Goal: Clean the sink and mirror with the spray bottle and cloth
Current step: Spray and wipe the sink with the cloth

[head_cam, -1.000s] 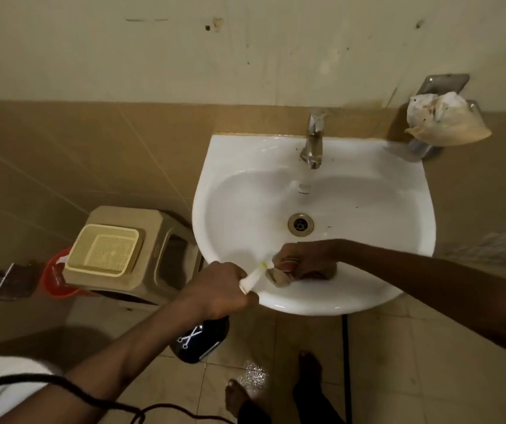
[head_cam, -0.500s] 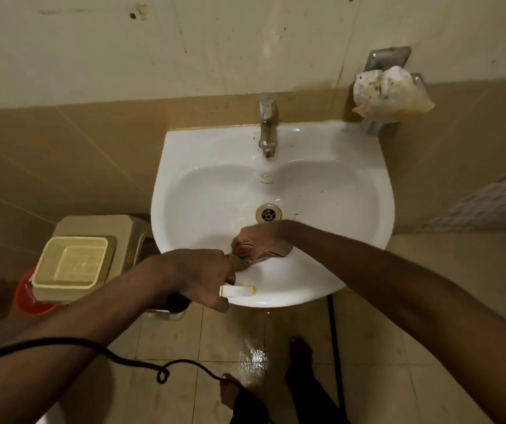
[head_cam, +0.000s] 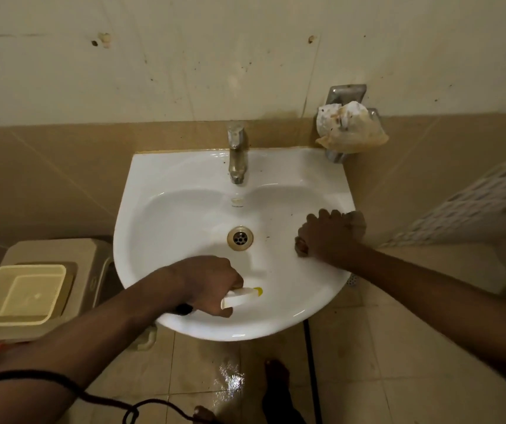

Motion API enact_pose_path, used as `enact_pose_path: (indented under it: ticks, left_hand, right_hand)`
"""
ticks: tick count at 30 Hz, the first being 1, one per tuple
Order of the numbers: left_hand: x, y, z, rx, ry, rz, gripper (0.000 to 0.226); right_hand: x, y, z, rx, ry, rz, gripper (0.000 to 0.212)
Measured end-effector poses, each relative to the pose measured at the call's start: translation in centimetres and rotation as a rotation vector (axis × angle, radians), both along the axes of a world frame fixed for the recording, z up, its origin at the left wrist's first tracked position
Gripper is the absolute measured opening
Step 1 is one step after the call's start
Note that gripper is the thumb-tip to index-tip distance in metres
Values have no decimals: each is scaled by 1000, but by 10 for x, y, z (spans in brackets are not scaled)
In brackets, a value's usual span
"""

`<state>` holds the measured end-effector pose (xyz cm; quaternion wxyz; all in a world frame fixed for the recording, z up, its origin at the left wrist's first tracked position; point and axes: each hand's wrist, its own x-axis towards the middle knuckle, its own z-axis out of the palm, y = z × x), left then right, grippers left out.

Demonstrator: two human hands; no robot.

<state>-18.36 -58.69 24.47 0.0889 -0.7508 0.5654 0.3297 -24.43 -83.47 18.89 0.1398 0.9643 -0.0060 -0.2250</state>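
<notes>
Tiled bathroom, white sink (head_cam: 166, 206) on the wall. Right hand (head_cam: 328, 235), fingers curled over the cloth (head_cam: 356, 223), presses it on the right inner wall, near the rim. Left hand (head_cam: 212, 283) grips the spray bottle (head_cam: 241, 295), nozzle pointing right across the front rim. Cloth was front-centre 0.5 s ago; it has swept right. Mirror not in view.

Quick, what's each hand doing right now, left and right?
Left hand: grips the spray bottle over the sink.
Right hand: curled on the cloth, pressing it on the sink's right side.
</notes>
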Motion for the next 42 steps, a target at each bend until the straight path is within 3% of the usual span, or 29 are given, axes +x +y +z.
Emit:
enact_pose_path:
  ticks: [2,7,10,12,14,17,20,22,24,26,28,30,33,36,39,42]
  left_hand:
    - [2,-11,-6,-55,-8,3,26]
    - [7,-33,-15,-152,16,138,24]
    - [3,-42,-28,-211,-75,286,35]
    - [3,-46,-36,-231,-123,338,40]
    - [7,-50,-41,-264,-117,371,33]
    - [15,-51,-50,-289,-146,390,28]
    - [24,-50,-57,-248,-224,365,33]
    - [33,-51,-57,-218,-215,349,40]
    - [39,-52,-58,-219,-183,341,38]
    - [42,-54,-61,-243,-192,337,38]
    - [43,-55,-63,-251,-232,332,42]
    - [44,-56,-66,-268,-232,333,44]
    - [49,-54,-71,-324,-193,322,43]
    - [54,-49,-78,-384,-223,375,64]
    - [60,-42,-73,-359,-313,405,46]
    - [62,-35,-65,-298,-319,360,36]
  right_hand:
    - [-3,1,-1,-50,-48,-74,26]
    - [-28,12,2,145,165,-178,35]
    - [-2,0,-8,75,-39,-214,33]
    - [25,-13,-14,-102,-239,-101,40]
    - [37,-23,-25,-251,-343,-12,33]
    - [24,-26,-38,-214,-376,40,4]
    - [12,-25,-44,-164,-266,55,20]
    - [31,-27,-52,-145,-374,115,21]
    - [57,-26,-62,-188,-523,303,10]
    - [70,-25,-74,-241,-611,413,19]
    - [66,-21,-75,-225,-652,342,19]
    - [44,-19,-75,-158,-614,184,3]
    - [31,-20,-64,-201,-601,128,8]
    - [56,-26,-75,-193,-773,300,12]
    - [93,-22,-97,-193,-840,634,18]
    - [95,-24,-107,-247,-924,768,9]
